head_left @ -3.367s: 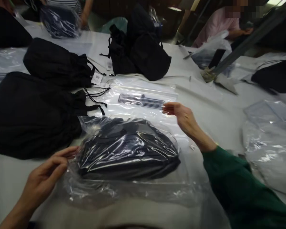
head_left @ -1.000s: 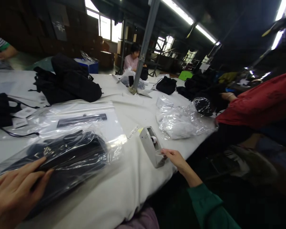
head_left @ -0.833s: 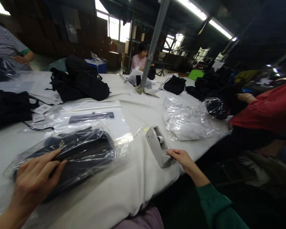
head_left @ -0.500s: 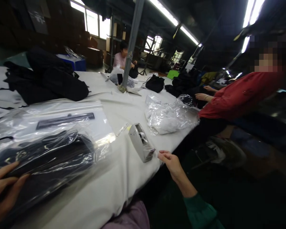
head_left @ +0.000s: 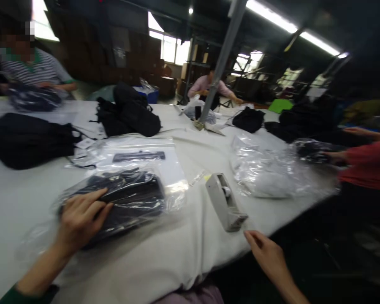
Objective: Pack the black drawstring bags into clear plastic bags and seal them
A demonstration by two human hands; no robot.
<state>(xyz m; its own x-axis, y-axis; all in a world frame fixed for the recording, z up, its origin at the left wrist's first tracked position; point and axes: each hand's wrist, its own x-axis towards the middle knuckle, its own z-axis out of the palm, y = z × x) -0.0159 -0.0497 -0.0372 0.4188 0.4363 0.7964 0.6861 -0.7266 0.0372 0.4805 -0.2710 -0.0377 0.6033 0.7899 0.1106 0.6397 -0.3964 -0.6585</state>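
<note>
A dark bundle (head_left: 139,202) is enclosed in clear film, which is wrinkled, streaked with white glare and spread loosely toward the left wrist. It is placed on the white cloth (head_left: 164,261), under the left hand (head_left: 84,217), by which it is pressed from above, fingers bent and thumb held apart. The right hand (head_left: 267,253) is held well apart from it, fingertips drawn close together; whether tape is pinched there cannot be told. Just beyond those fingertips a grey dispenser (head_left: 218,204) is set, its pale roll (head_left: 227,192) exposed. Beyond the left hand, a dark panel (head_left: 138,156) is seen on a flat clear bag (head_left: 158,145), and a black pouch (head_left: 31,139) is laid farther left. Beyond the dispenser, clear bags (head_left: 262,169) are heaped.
</note>
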